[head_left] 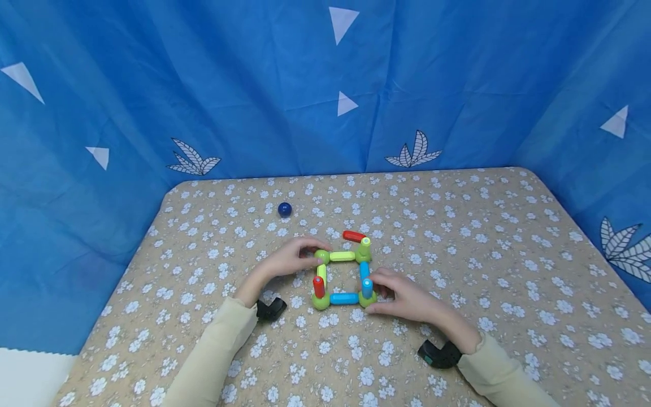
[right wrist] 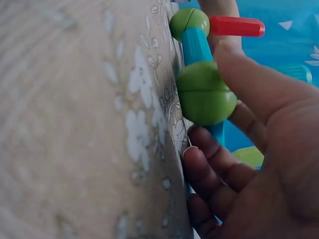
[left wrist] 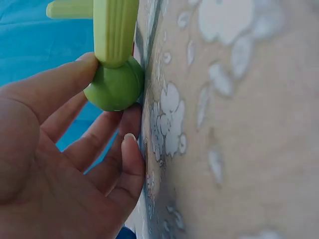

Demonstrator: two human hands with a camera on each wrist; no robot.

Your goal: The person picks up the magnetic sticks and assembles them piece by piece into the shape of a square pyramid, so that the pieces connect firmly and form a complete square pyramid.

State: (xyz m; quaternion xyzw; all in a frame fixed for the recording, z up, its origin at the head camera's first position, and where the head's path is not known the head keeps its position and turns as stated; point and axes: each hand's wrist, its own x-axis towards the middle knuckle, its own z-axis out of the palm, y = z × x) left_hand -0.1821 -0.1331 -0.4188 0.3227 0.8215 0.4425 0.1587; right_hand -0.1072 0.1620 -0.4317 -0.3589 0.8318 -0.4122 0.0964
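A square of magnetic-style rods and green balls lies on the table. My left hand point(head_left: 291, 257) pinches its far left green ball point(left wrist: 113, 84) between thumb and fingers; a yellow-green rod point(left wrist: 113, 32) joins that ball. With thumb and fingertips my right hand point(head_left: 409, 297) grips the near right green ball point(right wrist: 205, 94), from which a blue rod point(head_left: 367, 288) stands up. On the near left ball point(head_left: 320, 301) a red rod point(head_left: 319, 286) stands upright. The far right ball point(head_left: 363, 254) bears an upright yellow-green rod point(head_left: 365, 244). Another blue rod point(head_left: 344, 298) forms the near side.
Just behind the far right corner lies another red rod point(head_left: 353, 236). Farther back to the left sits a dark blue ball point(head_left: 285, 210). A flowered cloth point(head_left: 483, 243) covers the table, and blue curtains point(head_left: 285, 85) hang behind it and at both sides.
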